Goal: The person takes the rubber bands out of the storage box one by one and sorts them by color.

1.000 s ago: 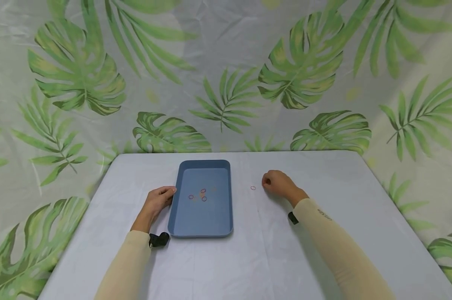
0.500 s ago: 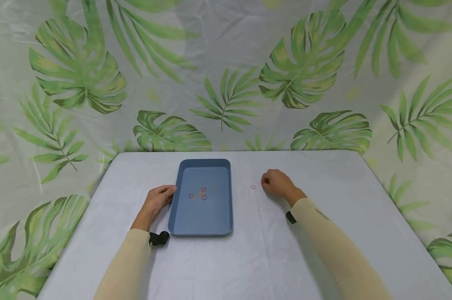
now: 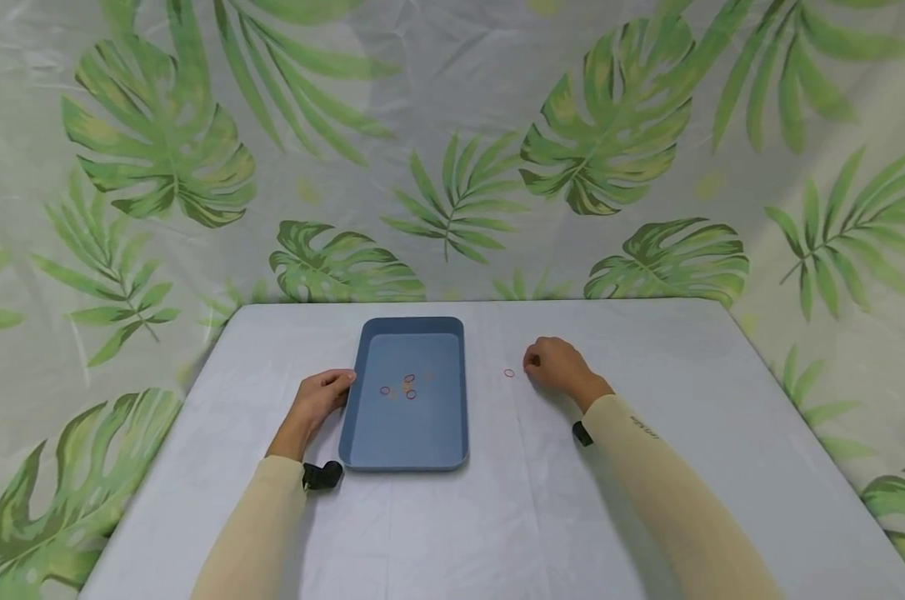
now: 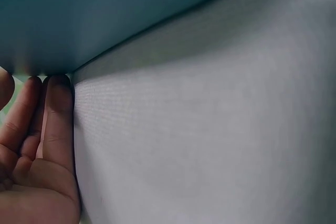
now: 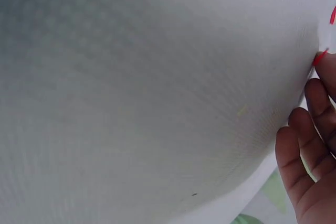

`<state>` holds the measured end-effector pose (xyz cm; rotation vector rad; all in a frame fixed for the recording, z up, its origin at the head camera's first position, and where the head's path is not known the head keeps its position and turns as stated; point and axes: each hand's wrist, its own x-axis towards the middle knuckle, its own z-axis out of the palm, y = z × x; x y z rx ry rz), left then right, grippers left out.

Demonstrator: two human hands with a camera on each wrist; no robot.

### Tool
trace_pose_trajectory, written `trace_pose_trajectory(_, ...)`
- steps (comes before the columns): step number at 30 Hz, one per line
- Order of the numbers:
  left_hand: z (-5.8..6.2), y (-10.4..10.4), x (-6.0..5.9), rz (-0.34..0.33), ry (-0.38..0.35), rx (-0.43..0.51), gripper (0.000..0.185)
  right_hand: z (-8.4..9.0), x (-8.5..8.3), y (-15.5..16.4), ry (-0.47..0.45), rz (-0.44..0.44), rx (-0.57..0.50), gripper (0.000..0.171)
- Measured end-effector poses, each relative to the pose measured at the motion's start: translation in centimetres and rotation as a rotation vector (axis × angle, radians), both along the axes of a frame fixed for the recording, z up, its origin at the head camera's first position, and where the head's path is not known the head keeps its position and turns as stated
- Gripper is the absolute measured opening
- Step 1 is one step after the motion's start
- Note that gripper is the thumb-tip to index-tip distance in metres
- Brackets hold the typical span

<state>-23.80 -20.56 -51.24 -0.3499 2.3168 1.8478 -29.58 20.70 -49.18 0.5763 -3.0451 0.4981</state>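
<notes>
A blue rectangular tray point(image 3: 403, 433) lies on the white-covered table. Several small rubber bands, red and pale orange, are inside it, among them a red one point(image 3: 411, 395). My left hand point(image 3: 322, 398) is at the tray's left side; in the left wrist view its fairly straight fingers point(image 4: 59, 124) touch the outer wall. To the right of the tray, my right hand point(image 3: 561, 368) is low over the cloth with fingers bent. A bit of red rubber band point(image 5: 321, 57) shows at its fingertips, pinched there. Just left of that hand lies another red rubber band point(image 3: 508, 373).
The white tablecloth point(image 3: 437, 533) surrounds the tray. A leaf-patterned curtain point(image 3: 452, 108) hangs behind the table's far edge and along both sides. Black wrist cameras point(image 3: 323, 475) are strapped at both cuffs.
Hardly anything differs. Both hands keep their places, the right one staying by the red band on the cloth. The head view has shifted slightly.
</notes>
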Motion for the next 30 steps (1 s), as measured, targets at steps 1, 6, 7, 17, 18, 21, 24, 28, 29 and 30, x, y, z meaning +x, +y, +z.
trace_pose_trajectory(1, 0.0, 0.0, 0.0, 0.0, 0.0, 0.004, 0.046, 0.0, 0.0, 0.0, -0.005, -0.003, -0.004, 0.009)
trace_pose_trajectory(6, 0.0, -0.2, -0.1, -0.004, -0.002, 0.003, 0.047, -0.1, -0.1, 0.1, -0.027, -0.013, -0.05, 0.013)
trace_pose_trajectory(7, 0.0, -0.2, -0.1, 0.0, -0.005, 0.004, 0.046, 0.0, -0.1, 0.0, -0.038, -0.016, -0.061, 0.014)
trace_pose_trajectory(17, 0.1, -0.1, -0.2, 0.012, -0.022, 0.013, 0.044, 1.4, -0.2, -0.7, -0.103, -0.054, -0.134, 0.019)
trace_pose_trajectory(18, 0.1, -0.1, -0.2, 0.012, -0.022, 0.012, 0.044, 1.8, -0.2, -1.0, -0.098, -0.048, -0.15, 0.019)
trace_pose_trajectory(21, 0.0, -0.1, -0.2, 0.015, -0.017, 0.012, 0.044, 2.7, -0.1, -1.8, -0.081, -0.014, -0.191, 0.021)
trace_pose_trajectory(24, 0.0, -0.1, -0.2, 0.011, -0.013, 0.004, 0.044, 3.5, 0.1, -2.9, -0.085, 0.031, -0.221, 0.022)
trace_pose_trajectory(28, 0.1, 0.0, -0.2, 0.011, -0.015, 0.004, 0.044, 4.2, 0.3, -4.6, -0.074, 0.102, -0.223, 0.021)
trace_pose_trajectory(29, 0.1, 0.0, -0.2, 0.012, -0.015, 0.004, 0.044, 4.3, 0.4, -5.0, -0.066, 0.12, -0.22, 0.02)
trace_pose_trajectory(30, 0.1, 0.0, -0.2, 0.013, -0.016, 0.007, 0.044, 4.4, 0.4, -5.4, -0.055, 0.135, -0.217, 0.02)
